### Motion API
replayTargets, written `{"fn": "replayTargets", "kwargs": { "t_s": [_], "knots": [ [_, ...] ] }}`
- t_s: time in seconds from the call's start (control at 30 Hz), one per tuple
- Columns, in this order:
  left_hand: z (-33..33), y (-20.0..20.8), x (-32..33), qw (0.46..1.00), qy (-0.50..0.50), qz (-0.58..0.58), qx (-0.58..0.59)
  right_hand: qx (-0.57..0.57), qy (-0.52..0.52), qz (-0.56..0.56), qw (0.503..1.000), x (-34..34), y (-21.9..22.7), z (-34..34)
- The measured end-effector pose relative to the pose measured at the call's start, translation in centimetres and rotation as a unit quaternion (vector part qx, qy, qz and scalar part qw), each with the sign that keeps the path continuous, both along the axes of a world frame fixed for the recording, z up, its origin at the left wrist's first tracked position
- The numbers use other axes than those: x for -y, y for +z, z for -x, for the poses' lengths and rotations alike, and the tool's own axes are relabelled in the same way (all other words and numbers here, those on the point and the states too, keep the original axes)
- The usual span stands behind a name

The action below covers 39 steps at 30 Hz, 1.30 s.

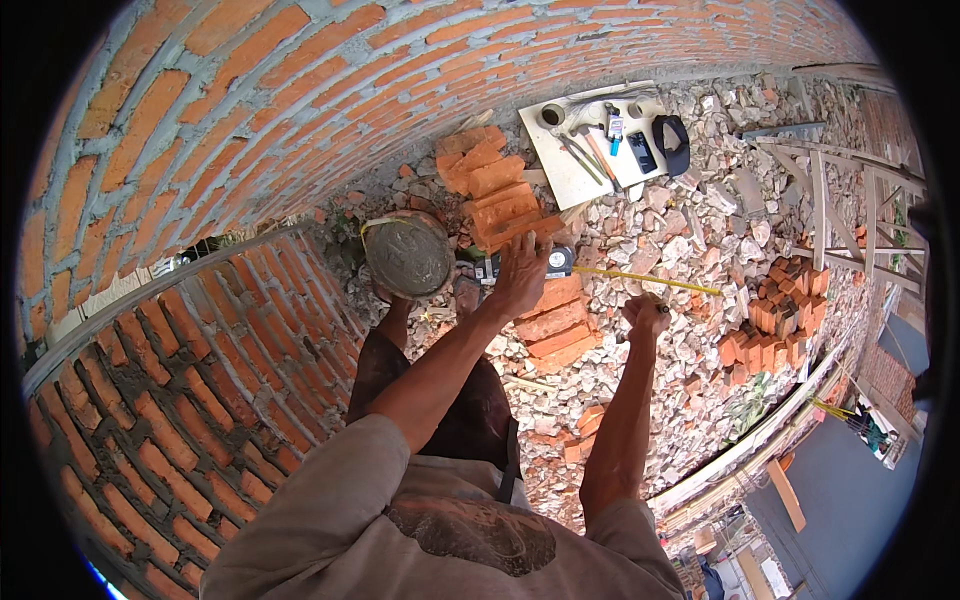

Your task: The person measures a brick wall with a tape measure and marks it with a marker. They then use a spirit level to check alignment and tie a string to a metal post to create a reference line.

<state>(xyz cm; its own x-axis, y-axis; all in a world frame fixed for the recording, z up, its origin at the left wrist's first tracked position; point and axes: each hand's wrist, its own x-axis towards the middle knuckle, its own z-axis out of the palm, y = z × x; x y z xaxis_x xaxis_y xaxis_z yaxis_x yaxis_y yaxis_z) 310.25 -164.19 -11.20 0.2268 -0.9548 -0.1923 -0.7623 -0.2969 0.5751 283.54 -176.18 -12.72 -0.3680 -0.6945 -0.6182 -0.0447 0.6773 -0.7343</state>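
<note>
Here, yellow tape measure (640, 279) taut between left hand (521, 272) and right hand (645, 314).

1. The bucket (408, 255) stands on the rubble (690, 250), just right of the low brick wall (190, 400)
2. The left hand (520, 275) lies right of the bucket, touching the tape measure case (558, 262)
3. The tape blade (650, 281) runs right from the case, above the right hand (646, 315)
4. A board (570, 165) with tools lies beyond, brick stacks (495, 185) to its left
</note>
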Motion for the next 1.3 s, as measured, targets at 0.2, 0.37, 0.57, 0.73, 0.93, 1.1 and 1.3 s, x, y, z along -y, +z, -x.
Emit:
{"fn": "replayTargets", "kwargs": {
  "t_s": [0.2,0.37,0.57,0.73,0.93,1.1,1.3],
  "knots": [
    [-4.1,4.3,-3.0,0.999,-0.006,-0.038,-0.035,0.096,0.187,0.014,0.977,-6.4,11.3,-3.1],
    [-11.8,9.5,-10.0,0.982,0.112,-0.053,-0.146,0.197,0.350,0.058,0.914,-7.8,22.5,-13.2],
    [-18.2,17.6,-21.2,0.929,0.303,-0.096,-0.189,0.341,0.472,0.027,0.813,-7.1,30.1,-24.8],
    [-18.6,27.8,-22.8,0.820,0.375,0.179,-0.394,0.162,0.736,0.068,0.653,-8.7,35.2,-31.4],
    [-18.9,36.8,-20.4,0.767,0.313,0.362,-0.428,0.246,0.798,0.195,0.514,-15.4,35.1,-36.2],
    [-18.9,37.8,-22.3,0.751,0.312,0.410,-0.412,0.130,0.858,0.276,0.413,-17.5,35.2,-37.6],
    [-16.7,37.5,-22.0,0.731,0.385,0.439,-0.353,0.003,0.854,0.368,0.369,-18.4,38.6,-36.7]
  ]
}}
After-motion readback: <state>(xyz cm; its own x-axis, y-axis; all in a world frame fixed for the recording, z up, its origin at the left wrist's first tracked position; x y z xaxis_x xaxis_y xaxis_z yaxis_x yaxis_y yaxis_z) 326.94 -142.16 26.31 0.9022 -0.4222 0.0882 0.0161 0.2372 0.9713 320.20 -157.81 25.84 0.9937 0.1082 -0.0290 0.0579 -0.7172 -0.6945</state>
